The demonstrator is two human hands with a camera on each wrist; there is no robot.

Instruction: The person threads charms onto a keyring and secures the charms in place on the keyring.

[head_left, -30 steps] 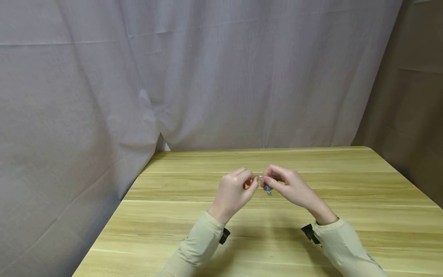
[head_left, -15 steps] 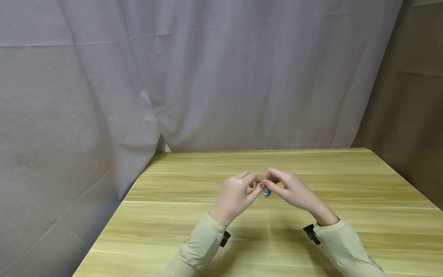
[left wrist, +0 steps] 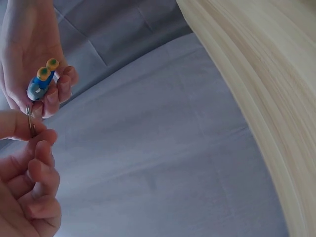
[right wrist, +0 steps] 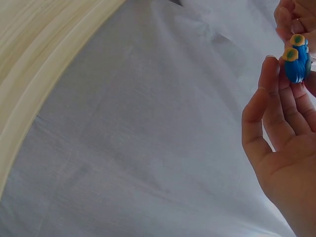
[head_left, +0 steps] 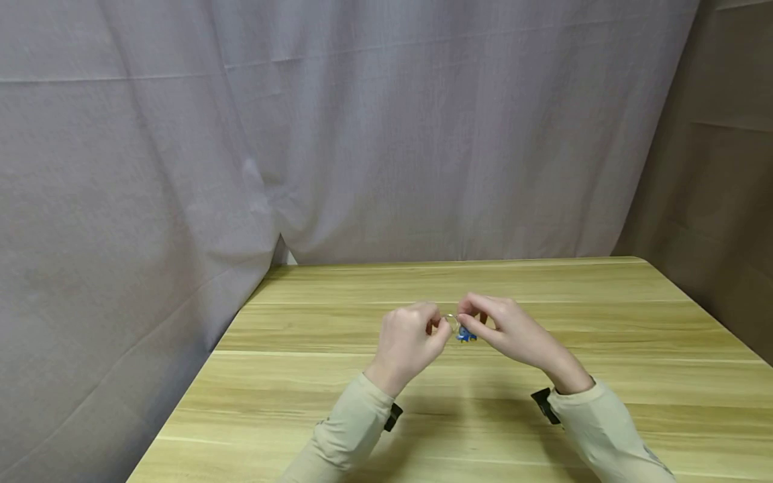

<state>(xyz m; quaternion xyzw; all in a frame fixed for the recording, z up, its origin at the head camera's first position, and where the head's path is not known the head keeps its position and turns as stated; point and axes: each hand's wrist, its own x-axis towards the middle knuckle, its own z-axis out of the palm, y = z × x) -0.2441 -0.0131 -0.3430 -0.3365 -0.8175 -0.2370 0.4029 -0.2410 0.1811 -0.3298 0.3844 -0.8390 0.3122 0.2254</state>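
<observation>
A small keychain is held between both hands above the table. It has a thin metal ring (left wrist: 32,123) and a blue toy figure (head_left: 465,335) with yellow-orange feet. Thumb and index finger of my left hand (head_left: 406,345) pinch the ring from the left. My right hand (head_left: 513,335) pinches the keychain where ring and figure meet; its fingertips hide the exact spot. In the left wrist view, the figure (left wrist: 40,85) sticks out from the right fingers with its feet outward. The right wrist view shows the figure (right wrist: 296,66) in front of the right fingers.
The wood-grain table (head_left: 314,322) lies below both hands. Grey cloth (head_left: 386,134) hangs behind it and on the left; a brownish cloth (head_left: 712,201) covers the right side. Black wrist cameras sit under both sleeves.
The left hand closed in toward the right, then drew slightly back left, so more of the ring shows now. The figure has turned, showing its yellow feet. The right hand has barely moved.
</observation>
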